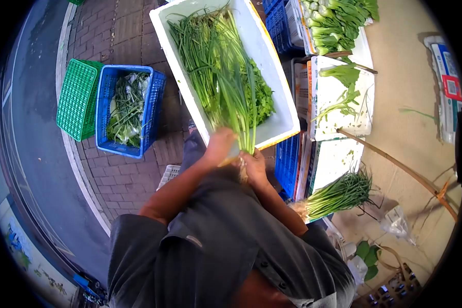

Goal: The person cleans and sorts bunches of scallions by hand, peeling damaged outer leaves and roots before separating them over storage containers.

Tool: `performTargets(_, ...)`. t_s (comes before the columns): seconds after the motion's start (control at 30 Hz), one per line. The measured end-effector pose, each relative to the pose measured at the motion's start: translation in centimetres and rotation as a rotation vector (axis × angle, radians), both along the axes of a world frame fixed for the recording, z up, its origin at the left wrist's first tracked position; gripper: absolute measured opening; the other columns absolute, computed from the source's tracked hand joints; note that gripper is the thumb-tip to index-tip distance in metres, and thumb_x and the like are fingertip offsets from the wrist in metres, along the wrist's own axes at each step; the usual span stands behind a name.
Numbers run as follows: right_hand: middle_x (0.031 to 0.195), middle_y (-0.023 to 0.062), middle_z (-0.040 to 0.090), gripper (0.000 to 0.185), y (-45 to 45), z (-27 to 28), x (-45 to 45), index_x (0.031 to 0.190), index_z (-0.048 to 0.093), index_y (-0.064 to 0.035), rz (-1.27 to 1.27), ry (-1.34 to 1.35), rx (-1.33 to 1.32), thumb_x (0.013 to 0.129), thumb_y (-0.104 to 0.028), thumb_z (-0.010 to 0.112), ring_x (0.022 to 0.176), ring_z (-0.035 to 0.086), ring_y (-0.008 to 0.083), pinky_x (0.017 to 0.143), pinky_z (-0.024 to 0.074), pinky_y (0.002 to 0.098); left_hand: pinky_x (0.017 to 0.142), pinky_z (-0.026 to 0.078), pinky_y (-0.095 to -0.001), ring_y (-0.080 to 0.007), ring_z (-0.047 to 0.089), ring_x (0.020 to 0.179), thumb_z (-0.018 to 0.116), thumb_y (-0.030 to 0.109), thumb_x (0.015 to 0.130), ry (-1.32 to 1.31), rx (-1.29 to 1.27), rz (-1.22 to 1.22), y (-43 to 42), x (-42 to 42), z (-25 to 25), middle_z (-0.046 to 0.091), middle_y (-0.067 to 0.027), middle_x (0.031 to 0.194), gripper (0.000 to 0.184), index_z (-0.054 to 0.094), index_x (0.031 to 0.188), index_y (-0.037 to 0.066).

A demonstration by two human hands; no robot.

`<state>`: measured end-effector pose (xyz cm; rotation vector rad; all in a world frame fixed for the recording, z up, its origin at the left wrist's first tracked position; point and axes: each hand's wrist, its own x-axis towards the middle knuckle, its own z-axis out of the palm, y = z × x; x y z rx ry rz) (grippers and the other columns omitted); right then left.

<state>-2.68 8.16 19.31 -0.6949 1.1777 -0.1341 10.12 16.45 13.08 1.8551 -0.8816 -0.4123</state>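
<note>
My left hand (pixel 220 146) is at the near end of a white foam box (pixel 280 115), blurred by motion, its fingers not clearly visible. Beside it on the right, my right hand (pixel 254 165) closes round the pale lower stalks of long green onions (pixel 236 110). Their leaves reach up into the box, over more long green stalks (pixel 195 56) and a leafy bunch (pixel 263 97). Roots hang below the hands. Something pale and blurred lies between the two hands; I cannot make out what it is.
Blue crate (pixel 131 150) with greens and green crate (pixel 77 100) stand left on brick paving. To the right, foam lids (pixel 339 120) bear loose leaves, a bundle of green onions (pixel 339 195) and leafy greens (pixel 333 25). A curved stick (pixel 400 164) crosses the right side.
</note>
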Motion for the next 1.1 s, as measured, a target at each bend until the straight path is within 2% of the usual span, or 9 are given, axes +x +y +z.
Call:
performTargets(0.2, 0.082, 0.0076, 0.06, 0.013, -1.5, -0.6, -0.7, 0.102, 0.057, -0.0005, -0.036, -0.007, -0.002, 0.09, -0.003, 0.062, 0.06, 0.061, 0.0185, 0.064, 0.0611, 0.0394, 0.052, 0.042, -0.0301, -0.014, 0.051, 0.052, 0.059, 0.019, 0.098, 0.718, 0.179, 0.013, 2.0, 1.3, 1.9, 0.055, -0.0029, 0.062, 0.026, 0.058, 0.08, 0.001)
performTargets(0.23, 0.082, 0.0075, 0.06, 0.013, -1.8, -0.9, -0.9, 0.101, 0.057, -0.0006, -0.049, -0.029, 0.023, 0.091, -0.004, 0.062, 0.059, 0.06, 0.0187, 0.064, 0.0612, 0.0397, 0.06, 0.047, -0.0343, -0.0176, 0.059, 0.065, 0.056, 0.026, 0.098, 0.812, 0.362, -0.06, 2.2, 1.8, 3.3, 0.06, -0.0112, 0.071, 0.029, 0.064, 0.089, -0.001)
performTargets(0.33, 0.081, 0.0085, 0.06, 0.01, -2.9, -0.8, -0.6, 0.1, 0.057, -0.0006, -0.05, -0.012, 0.045, 0.092, -0.004, 0.062, 0.058, 0.061, 0.0199, 0.064, 0.0617, 0.04, 0.053, 0.044, -0.0286, -0.0131, 0.052, 0.054, 0.056, 0.017, 0.1, 1.108, 0.198, -0.148, 3.7, 0.9, 2.8, 0.053, -0.0043, 0.061, 0.022, 0.057, 0.086, 0.0)
performTargets(0.6, 0.079, 0.0103, 0.06, 0.009, -3.2, -1.9, -1.1, 0.098, 0.057, 0.0007, -0.098, -0.014, 0.152, 0.09, 0.002, 0.06, 0.061, 0.061, 0.0219, 0.074, 0.0618, 0.0453, 0.049, 0.042, -0.0265, -0.0131, 0.052, 0.053, 0.059, 0.012, 0.094, 1.198, -0.013, 0.084, 9.7, 7.1, 12.9, 0.058, -0.006, 0.068, 0.013, 0.059, 0.085, 0.003)
performTargets(0.67, 0.08, 0.0109, 0.06, 0.009, -3.0, -2.3, -1.2, 0.097, 0.057, 0.0009, -0.089, -0.063, 0.111, 0.09, 0.003, 0.06, 0.063, 0.061, 0.0217, 0.076, 0.0613, 0.0474, 0.046, 0.039, -0.024, -0.0098, 0.047, 0.052, 0.063, 0.018, 0.093, 1.238, -0.32, 0.307, 12.9, 9.0, 12.7, 0.058, -0.0045, 0.07, 0.015, 0.059, 0.084, 0.007)
performTargets(0.87, 0.082, 0.0091, 0.058, 0.023, -4.5, 2.7, -1.7, 0.113, 0.051, 0.003, 0.197, 0.07, -0.18, 0.091, 0.001, 0.058, 0.062, 0.058, 0.0171, 0.069, 0.0593, 0.0368, 0.043, 0.044, -0.0243, -0.011, 0.052, 0.05, 0.065, 0.021, 0.096, 0.86, -0.15, 0.779, 24.9, 16.9, 7.1, 0.06, -0.0027, 0.073, 0.019, 0.065, 0.098, 0.003)
performTargets(1.0, 0.079, 0.0088, 0.059, 0.03, -5.0, 2.4, -3.5, 0.121, 0.052, -0.0029, 0.483, 0.09, -0.382, 0.092, -0.003, 0.058, 0.061, 0.058, 0.0151, 0.068, 0.0579, 0.0338, 0.07, 0.054, -0.037, -0.0188, 0.063, 0.073, 0.068, 0.033, 0.093, 0.106, 0.545, 0.91, 30.4, 19.8, -2.6, 0.066, -0.0128, 0.087, 0.039, 0.064, 0.115, 0.001)
performTargets(1.07, 0.08, 0.0098, 0.06, 0.036, -4.3, 5.2, -2.5, 0.128, 0.052, -0.0072, 0.681, 0.308, -0.532, 0.092, -0.008, 0.06, 0.061, 0.058, 0.0151, 0.069, 0.0577, 0.033, 0.108, 0.04, -0.0403, -0.0218, 0.057, 0.122, 0.068, 0.038, 0.093, 0.377, 0.645, 0.821, 23.9, 18.8, 1.9, 0.058, -0.026, 0.131, 0.06, 0.052, 0.14, 0.004)
performTargets(1.1, 0.08, 0.0098, 0.06, 0.036, -4.2, 5.2, -2.4, 0.128, 0.052, -0.0072, 0.686, 0.31, -0.531, 0.092, -0.008, 0.06, 0.061, 0.058, 0.0151, 0.069, 0.0577, 0.033, 0.108, 0.04, -0.0403, -0.0218, 0.057, 0.122, 0.068, 0.038, 0.093, 0.381, 0.646, 0.823, 24.1, 18.7, 1.8, 0.058, -0.026, 0.131, 0.06, 0.052, 0.14, 0.004)
